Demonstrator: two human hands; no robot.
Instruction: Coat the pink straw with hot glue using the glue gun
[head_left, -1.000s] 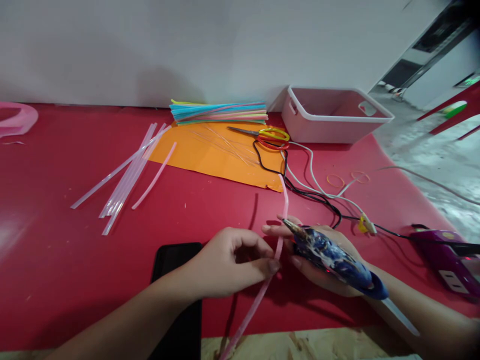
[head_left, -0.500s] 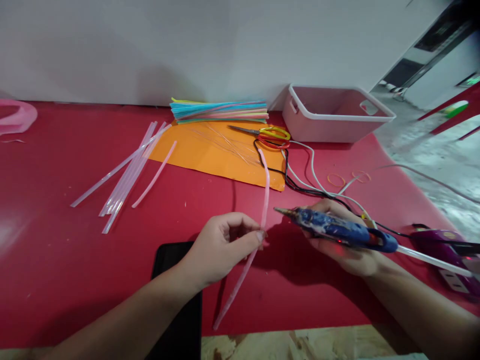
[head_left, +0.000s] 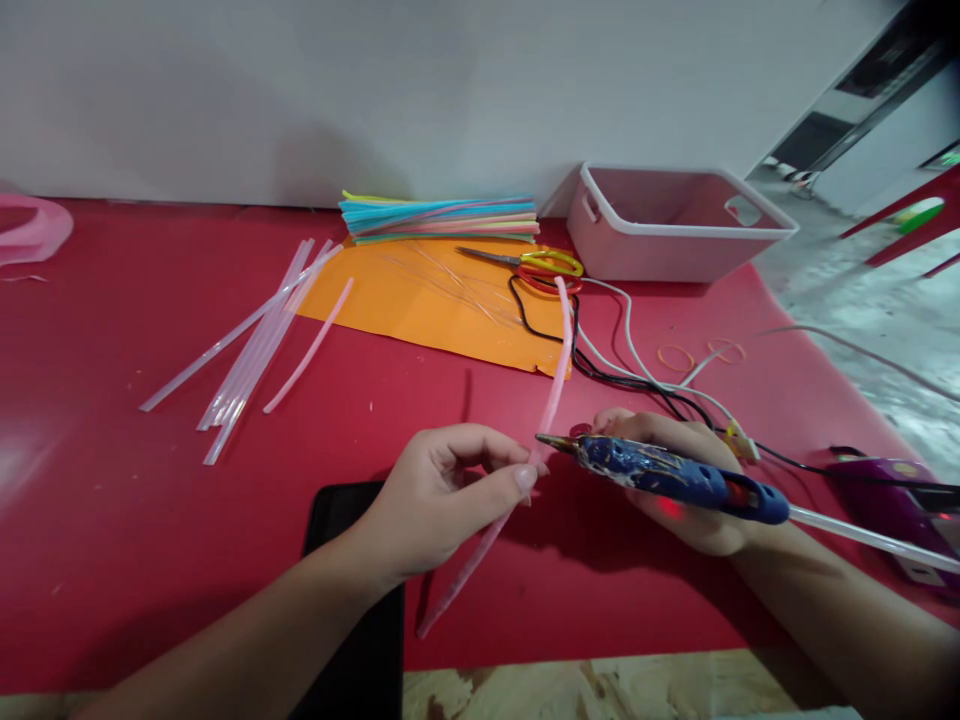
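Between thumb and fingers, my left hand [head_left: 457, 490] pinches a pink pipe cleaner [head_left: 555, 395] near its middle; one end points up and away, the other down toward the table's front edge. My right hand [head_left: 690, 450] is wrapped round a blue glue gun [head_left: 652, 470] with a clear glue stick [head_left: 862, 530] out of its back. The gun's metal nozzle lies at the pipe cleaner just above my left fingertips; whether they touch I cannot tell. A shorter pink pipe cleaner [head_left: 309, 348] lies beside several glue sticks [head_left: 259, 350] on the left.
At the back, coloured pipe cleaners [head_left: 442, 220] and scissors [head_left: 525, 265] lie on an orange sheet [head_left: 420, 320]. A pink basket [head_left: 675, 250] stands back right. Cables [head_left: 630, 378] run to a purple power strip [head_left: 892, 490]. A black phone-like slab [head_left: 360, 620] lies under my left forearm.
The glue gun's nozzle has come left and slightly down to the pipe cleaner. The pipe cleaner has tilted, its upper end moving right, and my left fingertips have shifted slightly right.
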